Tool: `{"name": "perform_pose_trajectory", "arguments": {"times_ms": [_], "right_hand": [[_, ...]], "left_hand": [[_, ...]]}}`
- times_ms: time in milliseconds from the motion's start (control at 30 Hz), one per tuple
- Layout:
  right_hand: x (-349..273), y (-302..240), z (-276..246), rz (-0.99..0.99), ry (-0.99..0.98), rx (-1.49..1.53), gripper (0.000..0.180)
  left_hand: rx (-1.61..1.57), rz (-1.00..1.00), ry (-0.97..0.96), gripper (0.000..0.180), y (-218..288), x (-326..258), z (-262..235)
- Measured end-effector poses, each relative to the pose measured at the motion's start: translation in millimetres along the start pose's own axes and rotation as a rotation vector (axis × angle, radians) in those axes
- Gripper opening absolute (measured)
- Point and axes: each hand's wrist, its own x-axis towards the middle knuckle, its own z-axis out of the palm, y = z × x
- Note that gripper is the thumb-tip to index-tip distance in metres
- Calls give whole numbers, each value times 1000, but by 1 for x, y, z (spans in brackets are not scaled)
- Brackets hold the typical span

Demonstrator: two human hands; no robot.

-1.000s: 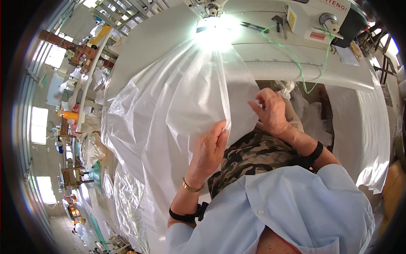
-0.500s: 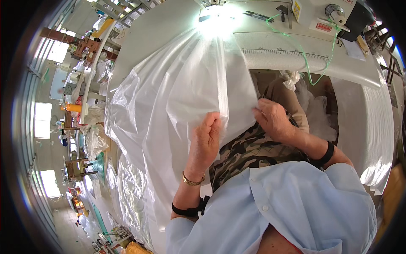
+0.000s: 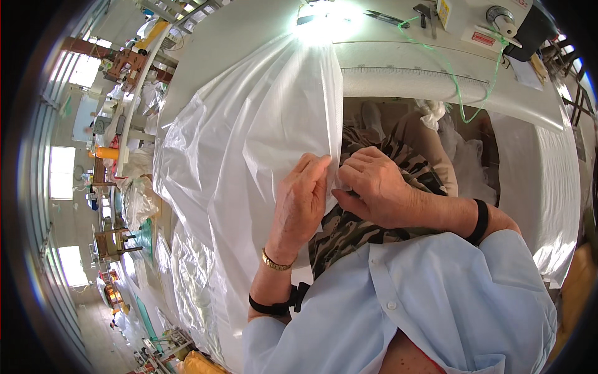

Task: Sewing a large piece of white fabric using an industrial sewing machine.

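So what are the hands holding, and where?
Both the left hand and right hand pinch the clear plastic sheet along its right edge.

Light blue button-front shirt (image 3: 423, 299), sleeves rolled. Left wrist (image 3: 274, 262): gold bracelet, black strap at 6 o'clock of it. Right wrist (image 3: 479, 221): black band. Camouflage-pattern trousers (image 3: 349, 234).

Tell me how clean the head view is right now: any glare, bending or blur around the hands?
Head view: a lamp blows out to white glare at the top of the translucent plastic sheet; the table edge bows from fisheye, corners are black; left hand and right hand on the sheet's edge are sharp and evenly lit.
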Motion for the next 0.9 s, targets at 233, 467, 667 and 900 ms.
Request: {"name": "perform_pose_trajectory", "arguments": {"times_ms": [233, 467, 667, 900], "right_hand": [[-5, -7, 18, -164, -70, -57, 22], [-8, -1, 26, -348, -58, -98, 13], [-2, 16, 13, -456, -263, -46, 14], [26, 88, 59, 616, 462, 329, 27]], "left_hand": [[-24, -46, -104, 11, -6, 4, -4], [-151, -287, -150, 18, -14, 4, 1], [78, -293, -30, 19, -14, 2, 5], [534, 6, 258, 9, -6, -3, -40]]}}
